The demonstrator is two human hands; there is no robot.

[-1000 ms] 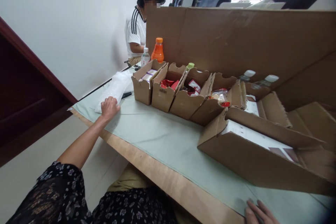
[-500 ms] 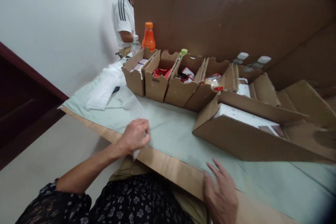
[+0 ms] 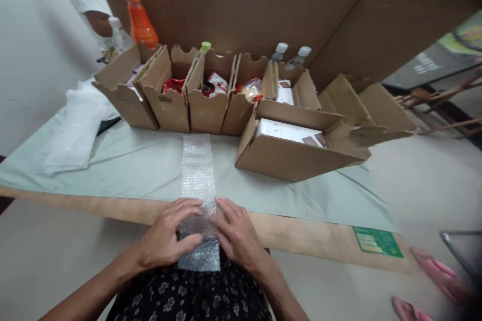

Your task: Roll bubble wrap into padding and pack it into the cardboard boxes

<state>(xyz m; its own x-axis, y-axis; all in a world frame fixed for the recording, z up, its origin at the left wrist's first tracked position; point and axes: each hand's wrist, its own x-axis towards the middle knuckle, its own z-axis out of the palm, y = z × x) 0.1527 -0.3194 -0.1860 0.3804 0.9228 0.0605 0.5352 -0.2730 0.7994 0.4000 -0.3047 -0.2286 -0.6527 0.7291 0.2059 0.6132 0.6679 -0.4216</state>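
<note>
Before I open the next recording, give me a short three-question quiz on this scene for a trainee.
1. True or false: the bubble wrap strip runs between the left hand and the right hand.
2. Which stands behind the row of cardboard boxes: A) a blue kettle, B) an orange bottle, C) a desk lamp?
3. Fill in: the pile of plastic wrap lies toward the picture's ____ side.
Key: 1 true; 2 B; 3 left.

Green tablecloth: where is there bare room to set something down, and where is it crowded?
Bare cloth lies between the wrap pile and bubble-wrap strip, and before the frontmost box. Boxes and bottles crowd the back.
</note>
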